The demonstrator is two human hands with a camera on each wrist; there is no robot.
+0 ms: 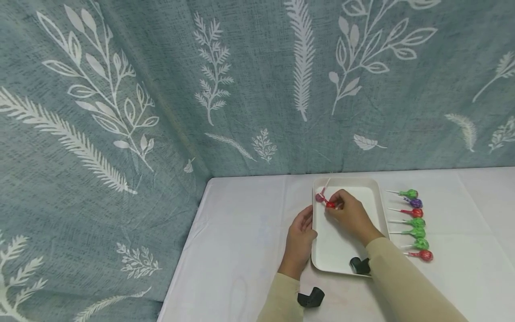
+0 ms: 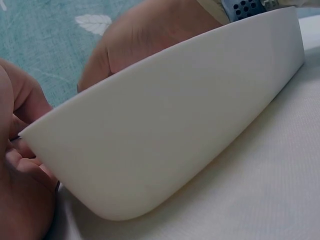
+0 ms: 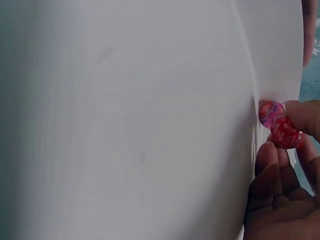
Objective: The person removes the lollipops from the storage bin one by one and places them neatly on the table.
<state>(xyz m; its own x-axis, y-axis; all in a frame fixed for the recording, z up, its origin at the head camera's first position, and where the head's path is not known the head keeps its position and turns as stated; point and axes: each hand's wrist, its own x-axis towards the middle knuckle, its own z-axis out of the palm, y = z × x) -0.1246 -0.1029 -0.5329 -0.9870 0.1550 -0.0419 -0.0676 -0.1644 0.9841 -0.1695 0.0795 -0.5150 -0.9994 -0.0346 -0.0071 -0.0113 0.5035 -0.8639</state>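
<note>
A white rectangular tray (image 1: 342, 243) lies on the table. My left hand (image 1: 298, 239) holds its left side, thumb at the rim and fingers along the outer wall. In the left wrist view, the tray's outer wall (image 2: 165, 120) fills the middle. Over the tray's far left part, my right hand (image 1: 352, 214) pinches a red-wrapped lollipop (image 3: 286, 132) between thumb and fingers. Right beside that candy is a pink and purple lollipop (image 1: 319, 197), its stick leaning toward the far left corner. The held lollipop's stick is mostly hidden by the fingers.
Right of the tray, several lollipops lie in a column, sticks pointing left: green (image 1: 409, 193), purple (image 1: 414, 203) and red (image 1: 425, 255) ones among them. A white cloth (image 1: 237, 232) covers the table. Behind it hangs a blue-green leaf-patterned curtain (image 1: 257, 89).
</note>
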